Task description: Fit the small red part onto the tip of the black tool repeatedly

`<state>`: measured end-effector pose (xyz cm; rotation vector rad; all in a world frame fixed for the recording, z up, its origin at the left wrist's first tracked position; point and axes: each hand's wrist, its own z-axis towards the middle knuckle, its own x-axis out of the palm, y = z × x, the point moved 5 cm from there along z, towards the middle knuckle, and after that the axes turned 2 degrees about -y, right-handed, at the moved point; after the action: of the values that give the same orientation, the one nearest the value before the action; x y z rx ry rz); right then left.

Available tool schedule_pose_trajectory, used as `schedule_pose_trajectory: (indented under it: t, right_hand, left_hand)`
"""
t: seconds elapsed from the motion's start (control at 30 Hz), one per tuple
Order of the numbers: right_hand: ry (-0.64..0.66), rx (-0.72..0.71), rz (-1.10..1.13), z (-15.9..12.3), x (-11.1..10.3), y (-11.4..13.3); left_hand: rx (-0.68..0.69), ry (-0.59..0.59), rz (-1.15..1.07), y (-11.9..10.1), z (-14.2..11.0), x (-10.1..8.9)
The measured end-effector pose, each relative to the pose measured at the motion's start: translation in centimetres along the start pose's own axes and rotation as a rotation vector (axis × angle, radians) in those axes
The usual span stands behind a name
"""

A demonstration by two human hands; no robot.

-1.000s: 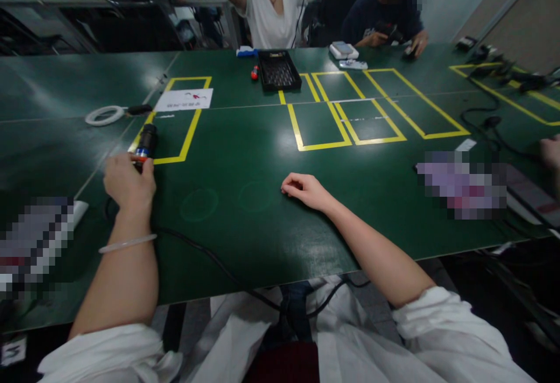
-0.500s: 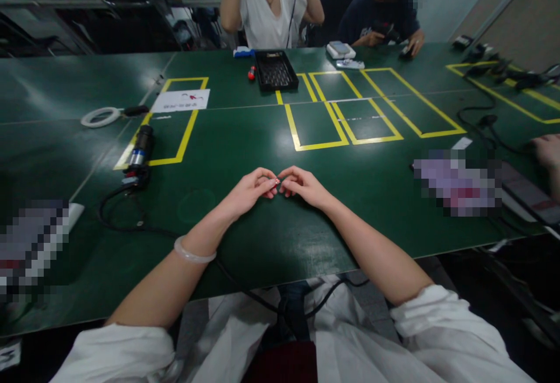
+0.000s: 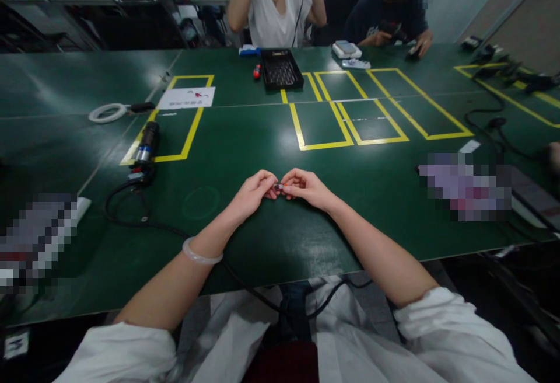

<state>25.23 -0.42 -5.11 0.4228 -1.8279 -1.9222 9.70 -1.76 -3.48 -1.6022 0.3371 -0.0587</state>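
Note:
Just above the green table (image 3: 245, 138), my two hands meet at the fingertips. Between them is a small dark and silvery piece (image 3: 279, 187) with a touch of red or orange, too small to name. My left hand (image 3: 257, 189) pinches its left end between thumb and fingers. From the other side, the thumb and fingers of my right hand (image 3: 308, 188) close on its right end. The curled fingers partly hide the piece.
A black tray (image 3: 283, 83) and a red object (image 3: 256, 72) lie at the far side. Left are a corded black tool (image 3: 147, 140), a paper sheet (image 3: 186, 98) and a white coil (image 3: 107, 113). Yellow tape (image 3: 327, 146) marks rectangles. Two people sit opposite; a blurred purple item (image 3: 464, 184) lies right.
My right thumb and fingers have closed onto the small piece, and more of it shows between the hands. The whole view has shifted slightly.

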Motion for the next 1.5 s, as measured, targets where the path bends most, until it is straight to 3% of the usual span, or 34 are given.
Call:
schedule_pose_trajectory:
  t: [0.37, 0.77, 1.07, 1.5]
  right_hand:
    - [-0.025, -0.013, 0.017, 0.1, -0.2, 0.1]
    - [-0.037, -0.012, -0.072, 0.1, -0.4, 0.0]
    - [-0.026, -0.073, -0.043, 0.2, -0.3, 0.1]
    - [-0.043, -0.057, -0.09, 0.2, -0.5, -0.4]
  left_hand:
    - [-0.018, 0.039, 0.029, 0.1, -0.2, 0.3]
    - [0.132, 0.05, 0.154, -0.8, -0.6, 0.5]
    - [0.115, 0.015, 0.2, -0.8, -0.6, 0.3]
    - [0.157, 0.009, 0.269, -1.0, -0.6, 0.2]
